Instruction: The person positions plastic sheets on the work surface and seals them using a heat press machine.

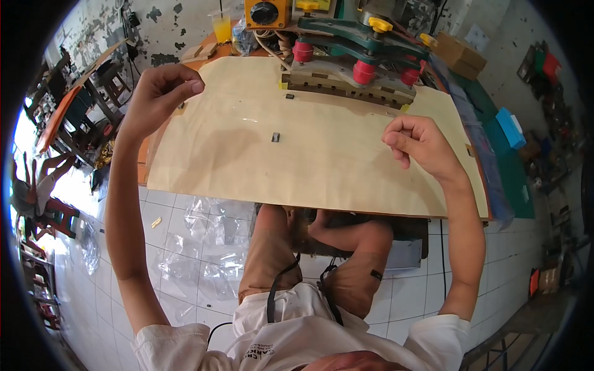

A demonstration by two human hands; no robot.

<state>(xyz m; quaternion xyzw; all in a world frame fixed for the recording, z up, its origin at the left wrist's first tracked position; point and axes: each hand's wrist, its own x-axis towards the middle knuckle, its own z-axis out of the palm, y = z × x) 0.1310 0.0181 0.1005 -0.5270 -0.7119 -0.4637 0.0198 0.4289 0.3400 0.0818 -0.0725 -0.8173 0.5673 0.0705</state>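
My left hand (166,96) is raised over the left back edge of the paper-covered table (235,167), its fingers curled and the thumb near the fingertips. Whatever it may pinch is too small to make out. Over the right part of the table, my right hand (417,145) is held up with its fingers curled in towards the thumb; nothing can be made out in it. Between the hands a small dark piece (276,137) lies on the paper. Another small black piece (289,96) lies farther back, near the machine.
A green clamp machine (346,37) with red knobs stands at the back, beside an orange box with a dial (266,13). A cup of yellow drink (221,28) is at back left, a cardboard box (459,54) at back right. Plastic bags (213,241) lie on the floor.
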